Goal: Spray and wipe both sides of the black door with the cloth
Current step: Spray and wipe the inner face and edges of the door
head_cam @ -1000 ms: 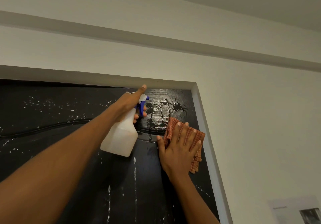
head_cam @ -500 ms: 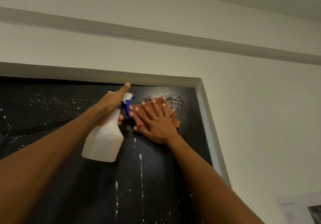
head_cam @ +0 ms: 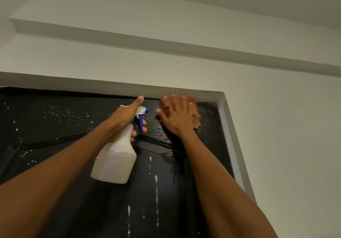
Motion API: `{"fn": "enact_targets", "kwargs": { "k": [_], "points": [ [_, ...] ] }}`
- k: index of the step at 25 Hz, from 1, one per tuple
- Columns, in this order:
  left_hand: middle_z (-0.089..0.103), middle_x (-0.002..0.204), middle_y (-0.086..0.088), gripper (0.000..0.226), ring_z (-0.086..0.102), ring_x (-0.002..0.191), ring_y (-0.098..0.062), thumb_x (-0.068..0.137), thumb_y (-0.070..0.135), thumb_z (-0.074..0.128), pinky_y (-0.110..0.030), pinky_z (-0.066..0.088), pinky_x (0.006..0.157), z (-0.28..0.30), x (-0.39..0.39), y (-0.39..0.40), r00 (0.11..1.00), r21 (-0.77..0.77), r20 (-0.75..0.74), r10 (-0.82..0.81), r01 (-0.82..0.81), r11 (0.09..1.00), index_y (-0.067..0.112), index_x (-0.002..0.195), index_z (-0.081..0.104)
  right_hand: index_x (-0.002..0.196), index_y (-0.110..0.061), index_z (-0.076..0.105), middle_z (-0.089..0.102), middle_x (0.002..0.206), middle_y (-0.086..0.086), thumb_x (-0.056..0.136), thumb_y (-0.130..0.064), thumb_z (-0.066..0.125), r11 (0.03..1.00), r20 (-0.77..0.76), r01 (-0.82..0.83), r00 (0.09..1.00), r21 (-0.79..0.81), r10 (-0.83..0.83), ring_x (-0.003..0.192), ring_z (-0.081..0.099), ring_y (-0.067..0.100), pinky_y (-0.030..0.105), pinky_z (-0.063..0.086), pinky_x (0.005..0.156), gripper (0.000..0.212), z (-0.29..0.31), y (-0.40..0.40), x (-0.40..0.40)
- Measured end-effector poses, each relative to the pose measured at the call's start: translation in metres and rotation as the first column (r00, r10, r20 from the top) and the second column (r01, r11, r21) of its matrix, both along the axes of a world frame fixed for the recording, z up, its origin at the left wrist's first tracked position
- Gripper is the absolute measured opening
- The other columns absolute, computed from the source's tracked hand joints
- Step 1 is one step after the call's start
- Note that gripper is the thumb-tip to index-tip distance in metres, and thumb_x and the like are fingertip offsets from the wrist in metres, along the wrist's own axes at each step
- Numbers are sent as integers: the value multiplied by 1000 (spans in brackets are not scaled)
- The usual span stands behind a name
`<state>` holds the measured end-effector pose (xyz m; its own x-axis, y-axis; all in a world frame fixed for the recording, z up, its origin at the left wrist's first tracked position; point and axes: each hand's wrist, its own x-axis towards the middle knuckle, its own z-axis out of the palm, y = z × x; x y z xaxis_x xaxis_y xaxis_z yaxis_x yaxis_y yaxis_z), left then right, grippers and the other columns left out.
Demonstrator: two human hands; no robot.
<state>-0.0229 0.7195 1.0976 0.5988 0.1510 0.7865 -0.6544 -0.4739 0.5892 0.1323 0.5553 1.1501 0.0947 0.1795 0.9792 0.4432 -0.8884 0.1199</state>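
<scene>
The black door (head_cam: pixel 55 127) fills the lower frame, speckled with droplets at ten o'clock and streaked with runs at six; the white spray bottle (head_cam: pixel 116 162) hangs dead centre, the left hand (head_cam: pixel 125 119) curled round its neck, thumb pointing up. At one o'clock the right hand (head_cam: pixel 175 115), fingers spread flat, presses the reddish cloth (head_cam: pixel 196 120) against the door's top edge; it's blurred.

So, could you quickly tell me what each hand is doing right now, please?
Left hand: grips the white plastic spray bottle.
Right hand: open, straight fingers pressing the orange checked cloth against the black door.
</scene>
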Motion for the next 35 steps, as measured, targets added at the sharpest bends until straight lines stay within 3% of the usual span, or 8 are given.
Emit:
{"fn": "enact_targets", "kwargs": {
  "k": [3, 9, 16, 22, 26, 29, 32, 35],
  "points": [
    [74, 80, -18, 75, 62, 59, -24, 89, 76, 36, -27, 50, 46, -8, -1, -6, 1000, -25, -18, 25, -26, 999, 7, 99, 66, 158, -46, -6, -7, 171, -6, 99, -72, 19, 880, 162, 127, 985, -458, -58, 156, -13, 30, 56, -14, 123, 69, -30, 1, 1],
    [76, 83, -16, 84, 62, 64, -24, 87, 78, 35, -26, 50, 46, -16, -2, -17, 998, 3, -51, -30, 31, 1000, 2, 100, 69, 162, -37, -7, -12, 171, -1, 96, -78, 13, 963, -83, 0, 996, 269, 24, 156, -15, 33, 58, -13, 123, 80, -20, -99, 30],
    [76, 83, -17, 82, 62, 64, -27, 87, 78, 38, -28, 49, 49, -54, 0, -14, 995, -66, -86, -58, 52, 996, 3, 94, 70, 154, -44, -27, -20, 169, 0, 96, -78, 4, 957, -50, -67, 995, 282, 84, 155, -19, 31, 59, -12, 123, 74, -151, -79, 33],
    [76, 84, -18, 85, 56, 47, -18, 86, 78, 36, -29, 49, 51, -82, 4, -7, 986, -108, -162, -44, 27, 994, 1, 92, 71, 157, -29, -28, -22, 169, -2, 91, -84, 10, 808, -141, -62, 974, 586, 177, 154, -26, 29, 58, -15, 122, 94, -220, -54, 29],
    [76, 79, -13, 82, 58, 49, -19, 86, 78, 35, -27, 49, 47, -73, -3, 7, 994, -103, -111, 2, -14, 995, 4, 94, 70, 157, -39, -21, -28, 166, -5, 101, -70, 14, 989, -76, -65, 994, 135, 76, 151, -31, 29, 58, -21, 120, 73, -154, -11, 16],
    [76, 78, -13, 82, 58, 48, -18, 87, 77, 34, -27, 49, 47, -75, -5, 13, 993, -88, -120, -6, -5, 996, 4, 96, 70, 162, -35, -8, -16, 169, -6, 101, -66, 11, 994, 25, 14, 1000, -105, -11, 156, -20, 26, 57, -5, 124, 71, -173, -14, 24],
    [76, 83, -16, 84, 58, 50, -18, 87, 77, 34, -27, 49, 48, -76, -6, 13, 988, -34, -150, -34, 29, 999, 2, 95, 70, 161, -36, -7, -12, 169, -7, 98, -72, 5, 963, -22, 2, 1000, 270, 4, 157, -13, 24, 53, -8, 126, 74, -221, -45, 31],
    [76, 83, -17, 87, 58, 50, -19, 86, 79, 35, -26, 49, 48, -73, 1, 10, 986, -11, -147, -72, 71, 997, 0, 94, 71, 150, -41, -28, -27, 163, -9, 96, -76, 12, 787, -146, -91, 964, 610, 224, 148, -29, 19, 54, -21, 121, 77, -215, -28, 8]
  ]
}}
